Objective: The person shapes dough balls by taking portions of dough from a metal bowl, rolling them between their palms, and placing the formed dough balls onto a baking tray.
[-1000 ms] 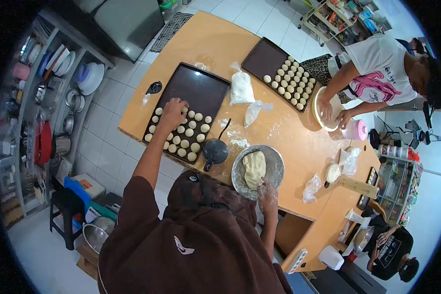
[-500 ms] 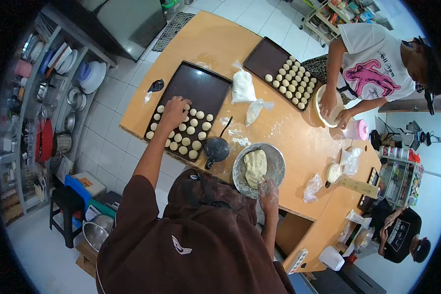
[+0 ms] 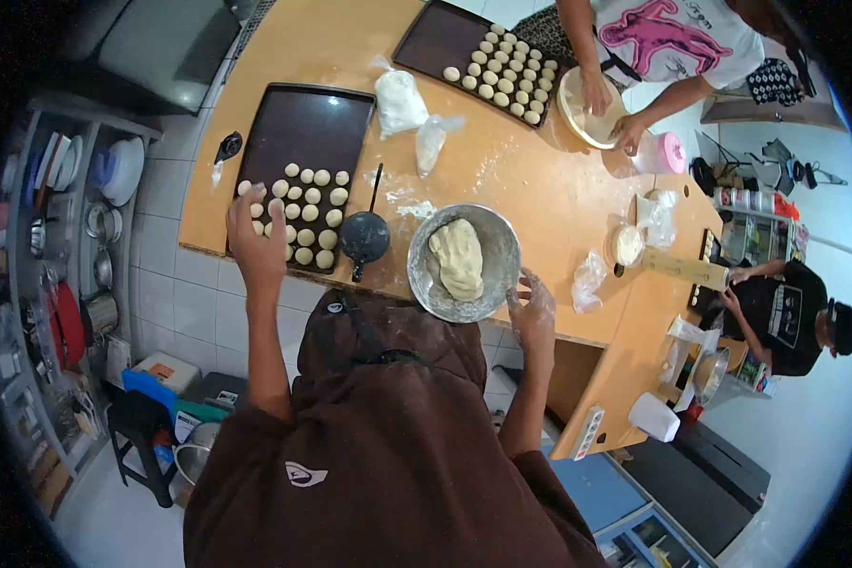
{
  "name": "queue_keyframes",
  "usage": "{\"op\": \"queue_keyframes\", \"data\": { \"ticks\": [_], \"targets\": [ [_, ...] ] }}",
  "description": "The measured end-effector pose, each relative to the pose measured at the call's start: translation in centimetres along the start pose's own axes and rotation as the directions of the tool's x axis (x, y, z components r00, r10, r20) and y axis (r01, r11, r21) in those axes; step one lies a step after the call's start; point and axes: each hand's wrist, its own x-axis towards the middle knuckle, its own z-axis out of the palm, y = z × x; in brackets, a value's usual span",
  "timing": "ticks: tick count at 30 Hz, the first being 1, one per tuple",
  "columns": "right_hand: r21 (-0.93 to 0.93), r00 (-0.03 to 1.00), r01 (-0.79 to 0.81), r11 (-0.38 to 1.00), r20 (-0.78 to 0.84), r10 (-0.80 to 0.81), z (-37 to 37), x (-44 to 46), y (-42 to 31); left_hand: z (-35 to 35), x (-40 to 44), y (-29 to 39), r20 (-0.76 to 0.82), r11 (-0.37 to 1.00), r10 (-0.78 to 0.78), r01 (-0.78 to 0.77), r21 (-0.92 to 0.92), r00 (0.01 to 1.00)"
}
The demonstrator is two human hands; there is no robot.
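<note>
My left hand (image 3: 258,241) hovers over the lower left of a dark baking tray (image 3: 308,123), fingers spread and holding nothing. Under and beside it, pale dough balls (image 3: 309,213) sit in rows on the tray's near half. My right hand (image 3: 534,312), dusted with flour, is at the right rim of a metal bowl (image 3: 419,275), thumb and fingers apart; I cannot tell whether it touches the rim. Inside the bowl lies a large lump of dough (image 3: 458,260). A dark round pan-like tool with a thin handle (image 3: 364,237) stands between tray and bowl.
A second tray (image 3: 435,38) of dough balls, a bag of white powder (image 3: 400,102) and a smaller bag (image 3: 432,142) are farther back. A co-worker's hands work in a cream bowl (image 3: 568,109). Another person (image 3: 793,317) stands at the far right. Flour is scattered on the table (image 3: 530,208).
The view has shifted, moving the table leftward and up. My left hand has lifted off the dough balls toward the tray's left side, its fingers spreading. My right hand has come out from the bowl's inside edge.
</note>
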Motion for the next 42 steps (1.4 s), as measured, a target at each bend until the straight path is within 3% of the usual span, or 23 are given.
{"op": "queue_keyframes", "data": {
  "ticks": [2,4,6,8,10,13,15,16,18,19,22,26,32,35,42],
  "targets": [
    [-0.049,0.996,0.061,0.997,0.062,-0.058,0.1,0.5,1.2,-0.6,-2.7,2.1,-0.009,0.998,0.044,-0.044,-0.035,0.999],
    [-0.192,0.975,0.219,0.957,0.022,-0.219,2.2,0.2,2.0,-0.3,-5.3,4.8,0.029,0.991,0.084,-0.080,-0.112,0.996],
    [-0.280,0.940,0.334,0.900,0.026,-0.341,4.6,0.1,2.6,1.1,-7.0,7.5,0.205,0.945,0.259,-0.204,-0.254,0.944],
    [-0.305,0.908,0.412,0.859,0.052,-0.416,6.7,0.2,3.0,3.1,-7.7,10.2,0.338,0.866,0.473,-0.359,-0.349,0.814],
    [-0.238,0.921,0.389,0.890,0.112,-0.373,7.4,0.1,3.4,4.5,-9.0,12.1,0.634,0.875,0.482,-0.362,-0.321,0.605],
    [-0.207,0.897,0.441,0.873,0.142,-0.419,7.3,0.4,3.3,8.5,-11.6,12.0,0.696,0.828,0.534,-0.465,-0.314,0.480],
    [-0.249,0.860,0.510,0.823,0.151,-0.487,7.2,0.5,3.3,12.0,-13.4,11.1,0.816,0.797,0.449,-0.576,-0.182,0.365],
    [-0.265,0.826,0.554,0.789,0.059,-0.560,7.9,0.8,3.8,13.4,-13.8,11.0,0.864,0.766,0.395,-0.631,-0.122,0.312],
    [-0.318,0.723,0.623,0.715,-0.116,-0.681,9.5,1.0,4.7,15.6,-14.7,10.6,0.885,0.793,0.350,-0.600,-0.106,0.307],
    [-0.274,0.825,0.537,0.798,-0.025,-0.564,9.8,1.0,4.9,16.4,-15.0,10.5,0.894,0.806,0.327,-0.584,-0.096,0.305],
    [-0.225,0.846,0.517,0.826,-0.011,-0.532,10.2,2.0,5.5,17.0,-15.4,9.6,0.832,0.791,0.422,-0.594,-0.145,0.360],
    [-0.164,0.870,0.492,0.855,0.057,-0.489,8.8,2.2,5.4,17.3,-15.2,9.8,0.882,0.831,0.345,-0.542,-0.128,0.321],
    [-0.196,0.808,0.569,0.799,-0.050,-0.587,9.6,2.9,5.9,17.8,-15.2,9.4,0.850,0.841,0.375,-0.522,-0.144,0.369],
    [-0.233,0.822,0.555,0.799,0.004,-0.570,10.5,3.5,6.5,17.8,-15.6,9.5,0.817,0.845,0.393,-0.517,-0.139,0.422],
    [-0.280,0.744,0.655,0.702,0.070,-0.665,9.2,2.7,5.8,18.2,-16.1,8.9,0.766,0.872,0.417,-0.453,-0.185,0.489]
  ]
}}
